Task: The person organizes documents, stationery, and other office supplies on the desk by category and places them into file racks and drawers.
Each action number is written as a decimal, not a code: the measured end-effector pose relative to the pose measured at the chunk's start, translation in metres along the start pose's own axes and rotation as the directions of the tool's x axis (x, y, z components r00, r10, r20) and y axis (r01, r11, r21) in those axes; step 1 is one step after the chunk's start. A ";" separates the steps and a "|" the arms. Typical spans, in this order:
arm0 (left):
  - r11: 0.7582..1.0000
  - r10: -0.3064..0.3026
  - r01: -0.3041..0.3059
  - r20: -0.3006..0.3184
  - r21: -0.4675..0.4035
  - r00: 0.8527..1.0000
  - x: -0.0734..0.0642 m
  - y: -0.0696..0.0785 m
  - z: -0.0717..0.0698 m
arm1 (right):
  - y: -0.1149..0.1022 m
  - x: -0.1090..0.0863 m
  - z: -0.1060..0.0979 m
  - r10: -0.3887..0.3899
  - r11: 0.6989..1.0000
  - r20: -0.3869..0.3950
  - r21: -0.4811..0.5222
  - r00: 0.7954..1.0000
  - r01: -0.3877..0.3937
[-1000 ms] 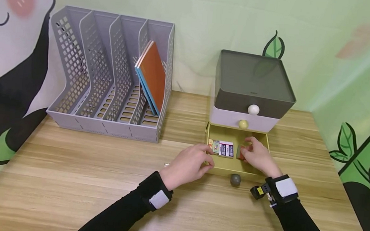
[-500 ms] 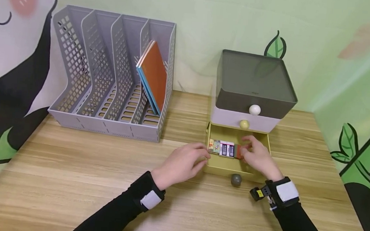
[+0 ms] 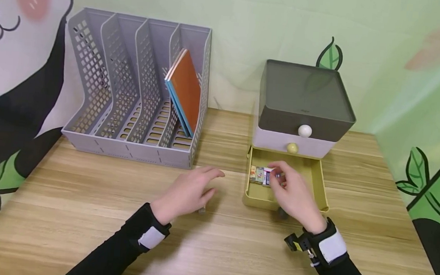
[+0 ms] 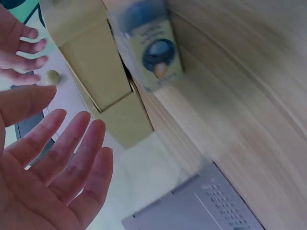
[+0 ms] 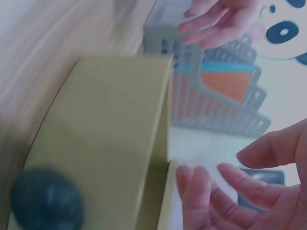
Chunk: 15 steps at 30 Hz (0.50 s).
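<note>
In the head view my left hand (image 3: 185,193) is over the table, left of the drawer, its fingers apart and holding nothing. Just below its fingertips lies a small block (image 3: 202,210). The left wrist view shows this block with a blue end and a printed sleeve (image 4: 158,55), like an eraser, slightly blurred. My right hand (image 3: 295,196) hovers over the pulled-out yellow drawer (image 3: 318,185). Its thumb and fingers are bent but apart in the right wrist view. A row of small sleeved erasers (image 3: 259,175) lies at the drawer's left; the right hand hides the row's right end.
Above the drawer, the drawer box has a dark grey lid (image 3: 304,88), a white knob (image 3: 304,130) and a yellow knob (image 3: 292,148). A grey file rack (image 3: 135,148) stands at the back left, with an orange book (image 3: 186,90) leaning in its right compartment.
My left hand has moved left, away from the drawer. The right hand has shifted left over the erasers, after pushing a red and green block against the row.
</note>
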<state>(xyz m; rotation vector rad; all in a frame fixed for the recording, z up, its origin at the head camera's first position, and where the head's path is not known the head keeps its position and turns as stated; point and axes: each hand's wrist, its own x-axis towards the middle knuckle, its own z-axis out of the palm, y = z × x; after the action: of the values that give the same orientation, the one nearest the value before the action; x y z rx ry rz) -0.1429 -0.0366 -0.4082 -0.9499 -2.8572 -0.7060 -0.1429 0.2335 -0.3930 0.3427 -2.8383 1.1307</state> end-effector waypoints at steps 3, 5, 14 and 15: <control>1.000 -0.010 0.010 0.017 0.010 1.000 -0.007 -0.003 -0.003 | -0.011 -0.004 0.005 -0.053 0.997 -0.006 0.048 0.999 0.053; 1.000 -0.018 0.018 0.031 0.025 0.999 -0.012 -0.005 -0.004 | -0.017 -0.007 0.010 -0.078 0.993 -0.004 0.087 0.997 0.078; 0.996 -0.079 0.072 0.134 0.054 0.988 -0.025 -0.009 -0.003 | -0.036 -0.015 0.034 -0.143 0.975 0.086 0.182 0.986 0.125; 0.996 -0.079 0.072 0.139 0.056 0.987 -0.026 -0.009 -0.003 | -0.037 -0.016 0.036 -0.143 0.975 0.093 0.182 0.985 0.124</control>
<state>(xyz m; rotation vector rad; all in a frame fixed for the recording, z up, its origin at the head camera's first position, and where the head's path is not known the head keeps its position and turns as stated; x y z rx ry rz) -0.1278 -0.0586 -0.4144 -0.9250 -3.0319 -0.5916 -0.1183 0.1855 -0.3966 0.6133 -2.7583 1.3757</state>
